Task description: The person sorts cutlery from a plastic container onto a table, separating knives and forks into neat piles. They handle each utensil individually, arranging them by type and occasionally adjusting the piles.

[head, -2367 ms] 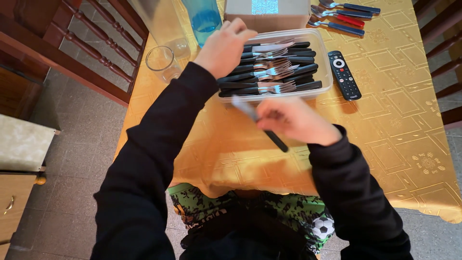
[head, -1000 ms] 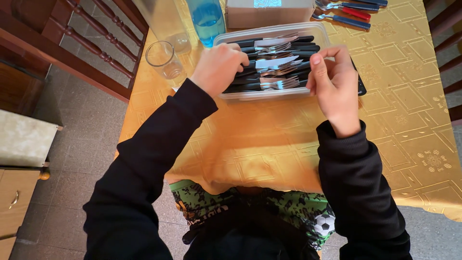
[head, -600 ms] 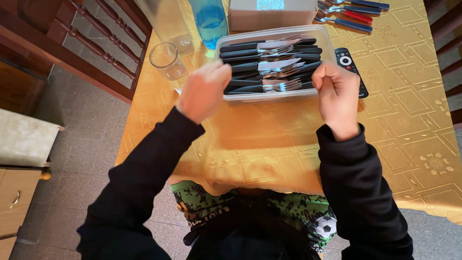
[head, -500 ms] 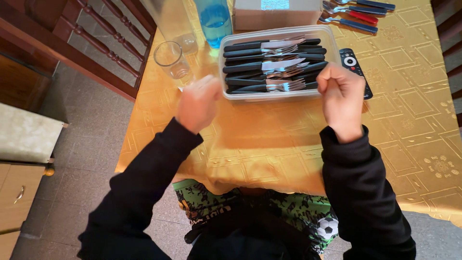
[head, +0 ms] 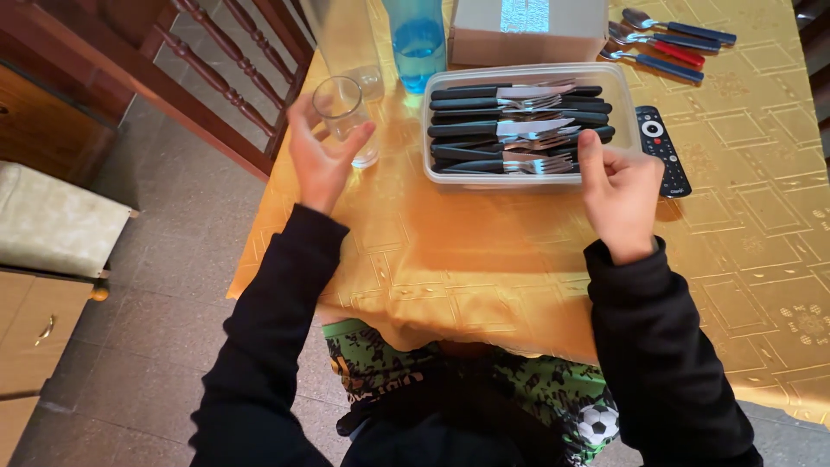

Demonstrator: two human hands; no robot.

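Left hand (head: 322, 160): raised off the worktop (head: 484, 259), palm turned inward, fingers spread in a wide-open grip that holds nothing; a clear drinking glass (head: 344, 117) stands just past its fingertips, close but with no visible contact. Right hand (head: 621, 195): loosely curled, thumb up, resting at the near right corner of a clear plastic tray (head: 439, 121); whether the fingers touch the rim cannot be told, and nothing shows in this grip either. The tray lies between the two hands, slightly ahead of them, and holds black-handled knives and forks (head: 510, 130) laid lengthwise in stacked rows, blades and tines pointing toward the right hand's side. Just beyond the right hand, beside the tray: a black remote control (head: 661, 147). Farther off past the tray: a grey cardboard box (head: 527, 30) and, to its right, a few loose pieces of cutlery with blue and red handles (head: 666, 47). Ahead of the left hand, behind the glass: a blue plastic bottle (head: 417, 39). Cover: gold patterned tablecloth (head: 761, 225). Status, judged: the black-handled set looks fully gathered and lined up in the tray; both hands are free; the coloured-handled pieces remain outside it.
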